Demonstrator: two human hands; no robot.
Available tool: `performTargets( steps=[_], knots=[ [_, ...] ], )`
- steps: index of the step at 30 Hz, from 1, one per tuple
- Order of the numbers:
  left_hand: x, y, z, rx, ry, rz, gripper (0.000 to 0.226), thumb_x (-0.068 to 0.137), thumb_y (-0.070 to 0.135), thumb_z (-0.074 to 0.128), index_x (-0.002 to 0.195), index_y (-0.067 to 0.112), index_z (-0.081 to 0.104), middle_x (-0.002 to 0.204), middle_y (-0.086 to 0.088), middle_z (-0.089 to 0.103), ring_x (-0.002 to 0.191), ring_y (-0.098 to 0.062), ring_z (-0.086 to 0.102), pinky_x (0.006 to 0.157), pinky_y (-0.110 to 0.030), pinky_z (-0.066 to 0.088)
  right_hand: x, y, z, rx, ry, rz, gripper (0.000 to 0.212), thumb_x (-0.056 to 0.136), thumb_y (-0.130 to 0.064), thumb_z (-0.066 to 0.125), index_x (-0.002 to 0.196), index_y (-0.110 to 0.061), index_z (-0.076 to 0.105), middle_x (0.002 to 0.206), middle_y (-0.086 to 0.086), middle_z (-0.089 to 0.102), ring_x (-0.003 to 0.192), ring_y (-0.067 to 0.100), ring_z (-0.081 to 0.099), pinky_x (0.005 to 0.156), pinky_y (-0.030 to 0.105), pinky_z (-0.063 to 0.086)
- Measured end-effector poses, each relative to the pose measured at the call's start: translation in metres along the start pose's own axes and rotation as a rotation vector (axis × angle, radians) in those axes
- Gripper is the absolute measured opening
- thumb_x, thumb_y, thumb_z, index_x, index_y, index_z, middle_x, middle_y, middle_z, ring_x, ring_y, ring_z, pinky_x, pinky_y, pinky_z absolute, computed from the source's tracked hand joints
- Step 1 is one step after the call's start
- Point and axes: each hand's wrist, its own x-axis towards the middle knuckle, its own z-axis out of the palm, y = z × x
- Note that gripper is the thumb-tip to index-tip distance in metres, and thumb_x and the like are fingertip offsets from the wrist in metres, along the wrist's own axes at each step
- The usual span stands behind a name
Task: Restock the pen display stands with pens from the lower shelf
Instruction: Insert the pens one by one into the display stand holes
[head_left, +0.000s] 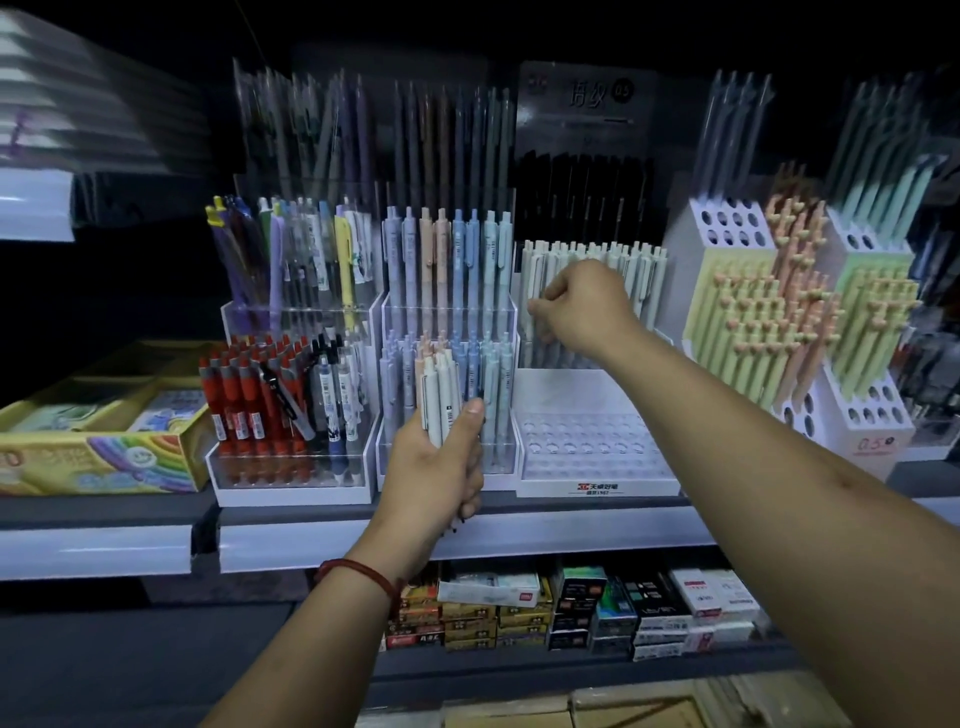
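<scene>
**figure: pens carried to a half-filled white stand**

the bundle of pale pens (440, 402) stood upright in the left hand (436, 470), in front of the pastel pen stand (448, 488) and above the shelf edge (467, 538). the fingers and thumb were wrapped around the lower barrels, and the clip ends rose above the fist. the right hand (584, 306) was raised to the middle tier of the white stand (597, 488). its fingers were curled, and thumb and forefinger appeared to pinch a single pen (536, 327) at the left of that tier, though the contact was partly hidden. the back row of pens (597, 257) was full, while the front tier of holes (592, 447) was bare.

as a judgement, each pen was light, stiff and smooth. a loose bundle would fan out or slip, so a firm grip low on the barrels suited it. one pen was best taken near its middle and lowered tip first into a hole.

to the left stood a stand of red pens (249, 410) and a yellow box (98, 462). to the right stood block stands of green and peach pens (748, 322). stacked boxes (571, 608) lay on the lower shelf.
</scene>
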Motion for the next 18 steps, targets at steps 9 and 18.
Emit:
performTargets(
  steps=[9, 18],
  knots=[
    [0.008, 0.008, 0.02, -0.046, -0.125, 0.004, 0.02, 0.107, 0.024, 0.053, 0.091, 0.013, 0.049, 0.062, -0.001, 0.038, 0.041, -0.015, 0.03, 0.041, -0.023, 0.028, -0.073, -0.021, -0.016, 0.599, -0.489, 0.068, 0.018, 0.089, -0.013, 0.077, 0.101, -0.001, 0.077, 0.094, 0.021, 0.075, 0.07, 0.019, 0.065, 0.057, 0.026, 0.052],
    [0.017, 0.014, 0.043, -0.009, -0.184, 0.012, 0.014, 0.106, 0.023, 0.057, 0.098, 0.012, 0.053, 0.062, 0.0, 0.038, 0.044, -0.014, 0.03, 0.042, -0.022, 0.028, -0.07, -0.004, -0.035, 0.702, -0.334, 0.112, 0.013, 0.086, -0.005, 0.078, 0.094, 0.006, 0.077, 0.075, 0.009, 0.074, 0.064, 0.016, 0.067, 0.058, 0.026, 0.054]
  ],
)
